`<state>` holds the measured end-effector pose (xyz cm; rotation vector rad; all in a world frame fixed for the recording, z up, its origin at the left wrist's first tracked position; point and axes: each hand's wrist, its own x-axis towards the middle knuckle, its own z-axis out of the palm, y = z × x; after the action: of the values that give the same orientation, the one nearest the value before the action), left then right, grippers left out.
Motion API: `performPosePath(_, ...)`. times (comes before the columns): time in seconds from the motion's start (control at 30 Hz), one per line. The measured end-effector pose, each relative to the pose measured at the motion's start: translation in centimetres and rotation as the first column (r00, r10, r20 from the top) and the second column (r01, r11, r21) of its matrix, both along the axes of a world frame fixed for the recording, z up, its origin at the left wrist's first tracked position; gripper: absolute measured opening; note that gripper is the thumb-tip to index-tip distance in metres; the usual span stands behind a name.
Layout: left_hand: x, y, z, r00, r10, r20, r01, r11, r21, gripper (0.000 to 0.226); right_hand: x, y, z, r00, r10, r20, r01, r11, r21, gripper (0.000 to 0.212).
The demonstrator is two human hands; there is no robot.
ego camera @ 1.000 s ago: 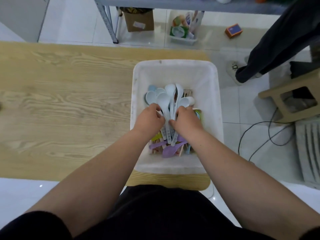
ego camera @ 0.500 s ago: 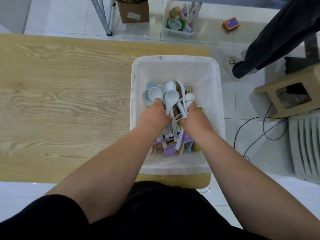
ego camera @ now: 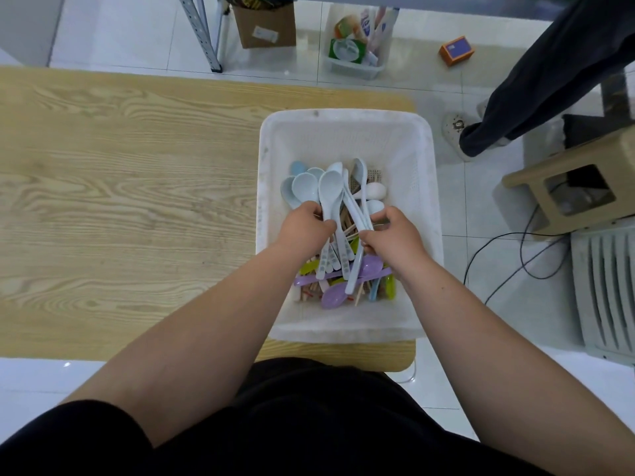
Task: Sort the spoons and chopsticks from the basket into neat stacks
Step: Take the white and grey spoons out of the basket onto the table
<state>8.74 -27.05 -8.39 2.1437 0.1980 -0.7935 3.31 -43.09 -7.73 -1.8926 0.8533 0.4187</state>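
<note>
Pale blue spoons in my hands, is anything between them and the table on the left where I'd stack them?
Only the basket's left wall: both the left hand and right hand grip the pale blue spoons inside the basket, so they must be lifted over it. Nothing shows on the wooden table beyond.

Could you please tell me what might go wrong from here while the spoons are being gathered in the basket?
1. The left hand and right hand grip a fanned bundle of pale spoons; a loose one could slip out.
2. Chopsticks cross between the handles and may get dragged out and scatter.
3. The basket seems to overhang the right edge of the table, so a sideways tug might tip it.
</note>
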Motion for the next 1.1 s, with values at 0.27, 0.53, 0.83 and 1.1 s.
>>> performPosePath(0.27,-0.3,-0.8,0.3,0.973,0.181,-0.145,-0.205,0.964,-0.168,0.012,-1.0,0.5,0.7,0.96,-0.279,-0.002,0.273,0.937,0.217,0.011)
performPosePath(0.53,-1.2,-1.4,1.4,0.962,0.202,-0.185,-0.245,0.937,-0.248,0.011,-2.8,0.4,3.0,0.973,-0.194,0.121,0.192,0.981,0.029,0.01)
performPosePath(0.83,-2.9,-1.4,2.3,0.908,0.246,-0.34,-0.371,0.848,-0.378,0.016,-5.9,-0.5,3.9,0.89,-0.369,0.268,0.376,0.926,0.025,0.009)
performPosePath(1.1,-5.7,-2.4,4.4,0.811,0.353,-0.466,-0.567,0.669,-0.48,0.012,-9.0,1.1,6.1,0.592,-0.791,0.156,0.557,0.541,0.63,0.005)
